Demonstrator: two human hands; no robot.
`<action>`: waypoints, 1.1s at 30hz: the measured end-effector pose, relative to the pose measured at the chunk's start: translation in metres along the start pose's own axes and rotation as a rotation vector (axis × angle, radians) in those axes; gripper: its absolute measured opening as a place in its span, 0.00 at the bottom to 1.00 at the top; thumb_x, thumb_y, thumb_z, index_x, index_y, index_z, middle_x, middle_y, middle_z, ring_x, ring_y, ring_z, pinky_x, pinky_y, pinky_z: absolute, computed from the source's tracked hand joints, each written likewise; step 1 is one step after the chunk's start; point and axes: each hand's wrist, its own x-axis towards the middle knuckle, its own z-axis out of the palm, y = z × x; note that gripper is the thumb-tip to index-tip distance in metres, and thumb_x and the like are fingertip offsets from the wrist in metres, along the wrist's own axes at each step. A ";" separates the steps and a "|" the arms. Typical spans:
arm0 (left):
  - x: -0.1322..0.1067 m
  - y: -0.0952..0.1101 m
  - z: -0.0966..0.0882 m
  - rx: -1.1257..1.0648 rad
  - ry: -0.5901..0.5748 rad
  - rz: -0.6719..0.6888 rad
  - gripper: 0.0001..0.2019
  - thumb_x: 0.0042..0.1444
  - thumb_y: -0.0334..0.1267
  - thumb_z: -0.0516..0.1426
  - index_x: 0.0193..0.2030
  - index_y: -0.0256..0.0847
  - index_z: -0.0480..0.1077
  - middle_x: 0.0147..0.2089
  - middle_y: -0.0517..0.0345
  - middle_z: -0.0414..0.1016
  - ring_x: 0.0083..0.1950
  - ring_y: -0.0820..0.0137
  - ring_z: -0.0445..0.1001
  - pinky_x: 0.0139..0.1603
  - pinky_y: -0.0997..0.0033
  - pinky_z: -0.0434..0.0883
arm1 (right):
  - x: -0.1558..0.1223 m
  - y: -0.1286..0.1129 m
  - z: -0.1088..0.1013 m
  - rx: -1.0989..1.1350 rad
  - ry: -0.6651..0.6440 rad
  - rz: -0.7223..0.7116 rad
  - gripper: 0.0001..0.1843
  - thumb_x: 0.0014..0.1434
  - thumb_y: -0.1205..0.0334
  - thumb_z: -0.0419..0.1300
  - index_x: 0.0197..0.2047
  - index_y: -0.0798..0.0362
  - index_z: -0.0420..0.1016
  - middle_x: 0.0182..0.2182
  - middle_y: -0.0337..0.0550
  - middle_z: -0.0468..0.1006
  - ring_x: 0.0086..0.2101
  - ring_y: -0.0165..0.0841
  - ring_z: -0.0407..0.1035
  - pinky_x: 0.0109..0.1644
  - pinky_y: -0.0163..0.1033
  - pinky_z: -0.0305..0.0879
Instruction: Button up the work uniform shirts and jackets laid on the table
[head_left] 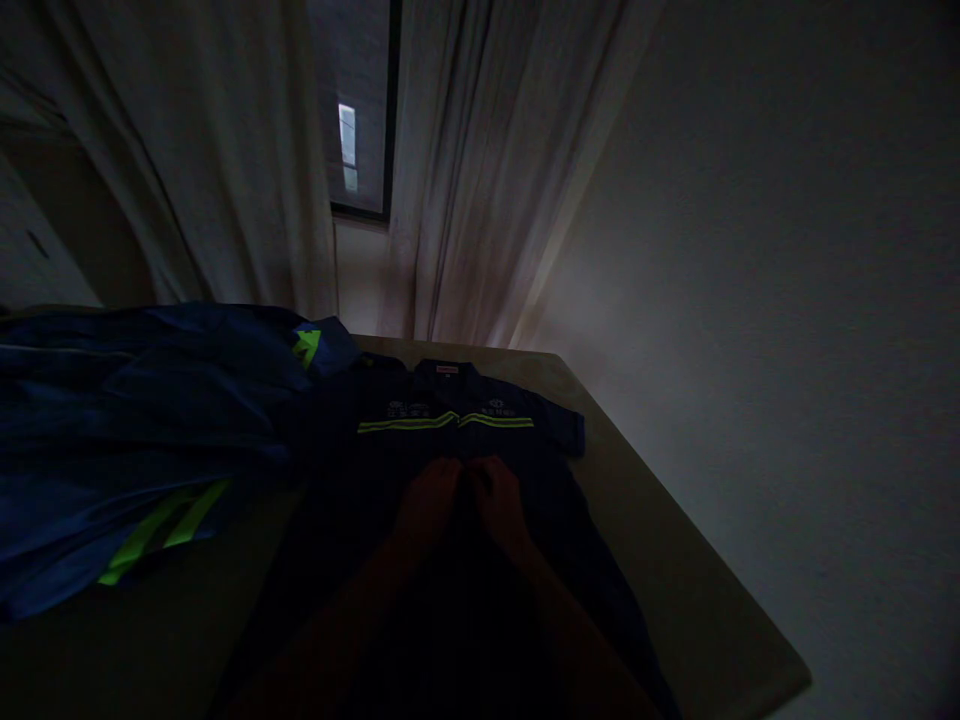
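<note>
A dark navy short-sleeved work shirt (487, 437) lies face up on the table, its collar at the far end. Yellow-green stripes and small pale lettering cross its chest. Just below the stripes, my left hand (433, 492) and my right hand (495, 490) meet at the front opening. Both have their fingers curled in a pinch on the shirt's front edges, close together. Deep shadow hides the fingertips, and any button or fastener between them cannot be made out. The lower part of the shirt fades into darkness under my forearms.
A blue garment (150, 400) with bright yellow-green bands is heaped on the left, touching the shirt's left sleeve area. The table (637, 520) has its right edge beside a pale wall (750, 300). Curtains (495, 180) and a narrow window (360, 120) stand behind. The room is dim.
</note>
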 end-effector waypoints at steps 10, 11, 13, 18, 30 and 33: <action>0.002 -0.002 0.000 -0.134 0.077 0.001 0.10 0.70 0.31 0.46 0.45 0.42 0.69 0.44 0.53 0.78 0.47 0.65 0.77 0.51 0.65 0.71 | 0.002 0.002 -0.004 0.075 -0.060 -0.027 0.13 0.65 0.65 0.56 0.45 0.49 0.82 0.42 0.46 0.81 0.44 0.37 0.75 0.52 0.42 0.69; 0.002 -0.001 -0.001 -0.154 0.087 -0.006 0.09 0.71 0.33 0.47 0.45 0.42 0.68 0.44 0.54 0.78 0.47 0.65 0.77 0.51 0.66 0.71 | 0.002 0.001 -0.005 0.070 -0.063 -0.029 0.13 0.65 0.65 0.56 0.45 0.49 0.82 0.42 0.46 0.81 0.43 0.37 0.75 0.51 0.42 0.69; 0.002 0.000 -0.003 -0.226 0.105 -0.038 0.07 0.71 0.39 0.49 0.47 0.43 0.67 0.44 0.56 0.78 0.46 0.66 0.78 0.49 0.67 0.72 | 0.002 0.000 -0.005 0.046 -0.068 -0.042 0.12 0.64 0.67 0.56 0.44 0.50 0.82 0.41 0.46 0.80 0.42 0.38 0.75 0.49 0.42 0.69; 0.004 -0.005 -0.002 -0.413 0.097 -0.142 0.06 0.68 0.40 0.54 0.48 0.44 0.66 0.42 0.56 0.79 0.43 0.64 0.79 0.45 0.66 0.72 | 0.002 -0.003 -0.005 0.020 -0.077 -0.038 0.11 0.62 0.67 0.58 0.42 0.50 0.81 0.41 0.47 0.81 0.43 0.38 0.75 0.50 0.42 0.69; 0.008 -0.012 -0.001 -0.545 0.067 -0.140 0.08 0.67 0.41 0.53 0.48 0.45 0.69 0.45 0.56 0.80 0.46 0.65 0.79 0.49 0.66 0.71 | 0.002 -0.002 0.000 -0.024 -0.058 -0.070 0.09 0.64 0.67 0.59 0.43 0.50 0.80 0.40 0.47 0.80 0.42 0.40 0.75 0.49 0.45 0.70; 0.009 -0.013 -0.003 -0.563 0.062 -0.152 0.07 0.67 0.42 0.53 0.47 0.45 0.69 0.43 0.58 0.81 0.44 0.66 0.80 0.47 0.67 0.72 | 0.001 -0.001 0.000 -0.010 -0.053 -0.089 0.09 0.65 0.65 0.58 0.44 0.50 0.80 0.41 0.47 0.80 0.42 0.40 0.75 0.49 0.45 0.70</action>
